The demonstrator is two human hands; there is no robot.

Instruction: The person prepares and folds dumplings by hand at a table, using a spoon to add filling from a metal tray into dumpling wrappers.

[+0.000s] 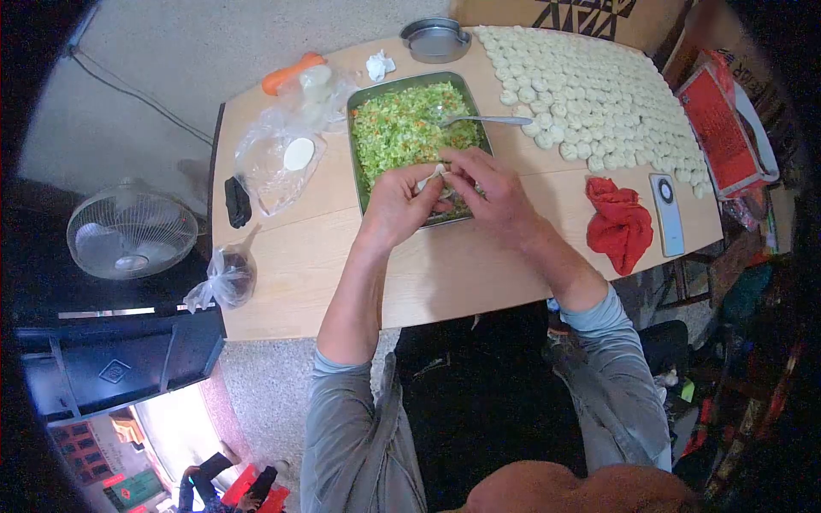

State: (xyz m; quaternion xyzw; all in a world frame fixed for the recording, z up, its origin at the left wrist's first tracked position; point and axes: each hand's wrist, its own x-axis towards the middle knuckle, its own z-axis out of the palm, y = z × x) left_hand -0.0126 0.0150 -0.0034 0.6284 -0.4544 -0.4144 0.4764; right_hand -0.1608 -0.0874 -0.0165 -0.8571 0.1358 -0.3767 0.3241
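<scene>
Above the near edge of a metal tray [354, 162], both my hands hold a small white dumpling [434, 176]. My left hand [400, 202] is closed around its left side. The fingers of my right hand [489, 190] pinch its other side, partly hiding it. Chopped green filling with orange bits [398, 128] fills the tray. A spoon [492, 120] rests in the filling, its handle over the right rim. Left of the tray, a round white wrapper or stack of wrappers [298, 154] lies on a clear plastic bag [261, 162].
Rows of dumplings [590, 94] cover the table's far right. A red cloth [619, 226] and phone [667, 214] lie nearer. Round metal tins [434, 41], crumpled tissue [380, 66] and an orange item [293, 73] stand behind. A tied bag [224, 278] and fan [132, 231] are left.
</scene>
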